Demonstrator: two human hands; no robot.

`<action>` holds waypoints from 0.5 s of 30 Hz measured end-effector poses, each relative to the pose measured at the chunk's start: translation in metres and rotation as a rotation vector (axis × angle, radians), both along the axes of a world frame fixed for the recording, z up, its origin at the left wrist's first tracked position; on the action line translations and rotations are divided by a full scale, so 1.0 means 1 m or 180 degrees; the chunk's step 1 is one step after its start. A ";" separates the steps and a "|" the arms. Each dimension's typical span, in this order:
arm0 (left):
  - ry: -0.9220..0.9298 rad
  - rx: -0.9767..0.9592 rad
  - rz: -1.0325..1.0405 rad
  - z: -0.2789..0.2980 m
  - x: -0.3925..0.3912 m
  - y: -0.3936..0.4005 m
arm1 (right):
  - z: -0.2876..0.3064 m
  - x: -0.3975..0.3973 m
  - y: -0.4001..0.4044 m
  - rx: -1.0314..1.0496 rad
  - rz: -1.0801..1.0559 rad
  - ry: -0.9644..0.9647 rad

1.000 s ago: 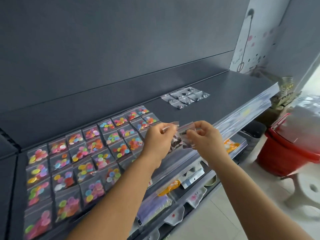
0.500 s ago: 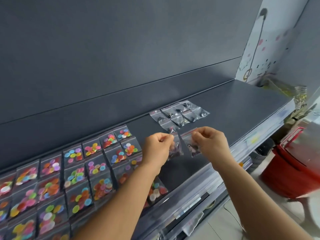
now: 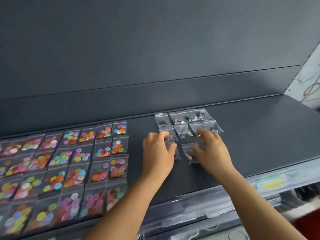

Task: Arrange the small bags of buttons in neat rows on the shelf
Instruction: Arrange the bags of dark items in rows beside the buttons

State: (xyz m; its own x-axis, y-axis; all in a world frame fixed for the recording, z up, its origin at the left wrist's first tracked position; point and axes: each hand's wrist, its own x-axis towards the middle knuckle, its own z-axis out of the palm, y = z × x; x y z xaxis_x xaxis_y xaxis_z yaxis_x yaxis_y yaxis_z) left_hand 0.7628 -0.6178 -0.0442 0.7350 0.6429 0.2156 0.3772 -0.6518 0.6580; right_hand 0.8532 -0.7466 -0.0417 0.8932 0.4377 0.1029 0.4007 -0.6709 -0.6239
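Observation:
On the dark grey shelf (image 3: pixel 251 135) lie several clear bags of dark buttons (image 3: pixel 180 121) in two rows near the back. Just in front of them, my left hand (image 3: pixel 158 153) presses a small bag (image 3: pixel 170 142) onto the shelf, mostly hiding it. My right hand (image 3: pixel 210 151) rests fingers-down on another bag of dark buttons (image 3: pixel 188 152) beside it. Both bags lie flat on the shelf. A large grid of bags of coloured buttons (image 3: pixel 69 163) fills the shelf's left part.
A dark back panel (image 3: pixel 155 58) rises behind the shelf. Lower shelves with clear plastic fronts (image 3: pixel 190 210) and more packets sit below the front edge. Bare shelf lies right of the dark bags. A patterned wall (image 3: pixel 310 87) is at far right.
Both hands have moved forward and down, from holding two small bags in the air to laying them on the shelf in front of the dark-button rows. The view has swung left.

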 end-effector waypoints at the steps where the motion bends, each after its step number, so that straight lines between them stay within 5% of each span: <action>1: 0.0016 0.0247 -0.0032 0.000 -0.004 -0.003 | 0.000 0.000 -0.004 -0.0027 0.0178 -0.0123; 7: 0.0245 0.0426 -0.0520 -0.005 -0.023 -0.018 | -0.004 -0.006 -0.017 -0.0411 0.1119 -0.0315; 15: 0.0257 0.0454 -0.0629 -0.006 -0.017 -0.028 | -0.012 0.003 -0.019 -0.0337 0.1213 -0.0542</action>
